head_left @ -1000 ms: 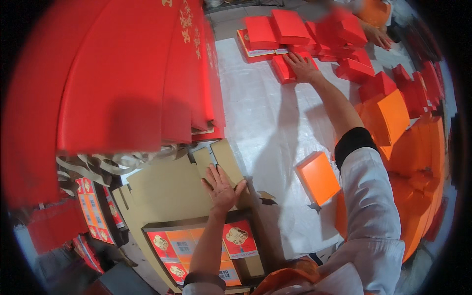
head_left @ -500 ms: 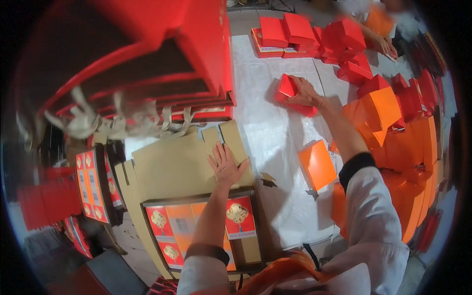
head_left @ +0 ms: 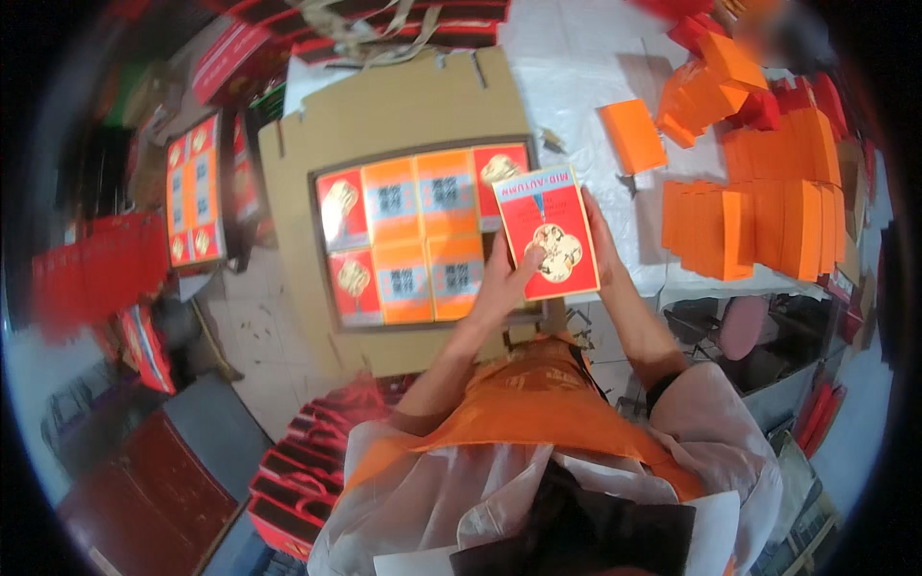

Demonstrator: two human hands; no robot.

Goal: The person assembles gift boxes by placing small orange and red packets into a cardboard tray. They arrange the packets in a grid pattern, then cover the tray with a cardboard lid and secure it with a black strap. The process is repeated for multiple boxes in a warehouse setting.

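Between my two hands is a red gift box point(head_left: 530, 213), its printed face up, with a pale flower-like picture and a light-blue band. My left hand point(head_left: 503, 280) grips its left side, thumb lying on the face. The fingers of my right hand point(head_left: 597, 230) wrap round its right edge, partly hidden by the box. Just left of it, a dark-rimmed tray point(head_left: 313, 206) holds red boxes point(head_left: 348, 273) and orange boxes point(head_left: 400, 280) in two rows. The held box and my left hand cover the tray's lower right corner.
A brown cardboard sheet point(head_left: 403, 101) lies under the tray on the white-covered table point(head_left: 567, 67). One orange box point(head_left: 634, 136) lies at right, before stacked orange boxes point(head_left: 706, 230). Another filled tray point(head_left: 195, 192) stands left; red bags point(head_left: 317, 451) are below.
My right hand has come back toward me with a red box. My left hand has left the cardboard and now grips the box too. The whole view has shifted, showing more of the tray.
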